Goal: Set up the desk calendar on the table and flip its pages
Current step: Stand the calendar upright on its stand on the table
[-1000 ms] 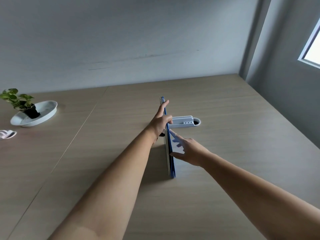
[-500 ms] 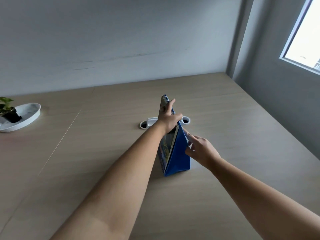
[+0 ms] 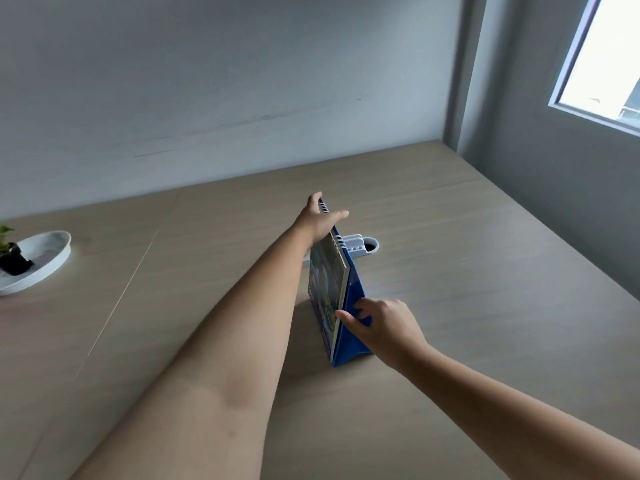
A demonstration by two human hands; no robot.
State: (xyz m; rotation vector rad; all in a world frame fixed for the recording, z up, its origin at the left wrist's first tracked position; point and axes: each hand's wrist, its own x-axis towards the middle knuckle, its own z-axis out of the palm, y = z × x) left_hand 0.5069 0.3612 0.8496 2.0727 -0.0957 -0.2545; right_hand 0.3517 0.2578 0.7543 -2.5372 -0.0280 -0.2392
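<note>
A blue desk calendar point(image 3: 332, 292) with white spiral rings stands as a tent on the wooden table point(image 3: 467, 289), seen end-on, its printed pages facing left. My left hand point(image 3: 320, 220) rests on its top spine, fingers spread over the rings. My right hand point(image 3: 381, 323) holds the lower near edge of the blue stand, thumb at the page edges and fingers on the right panel.
A white cable grommet point(image 3: 362, 247) sits in the table just behind the calendar. A white dish point(image 3: 38, 261) with a small potted plant point(image 3: 10, 254) stands at the far left. Walls close the table's back and right sides; a window is at upper right.
The calendar went from nearly flat on edge to a wider tent. My right hand slid down from the upper right panel to the lower near edge. My left hand stayed on the spine.
</note>
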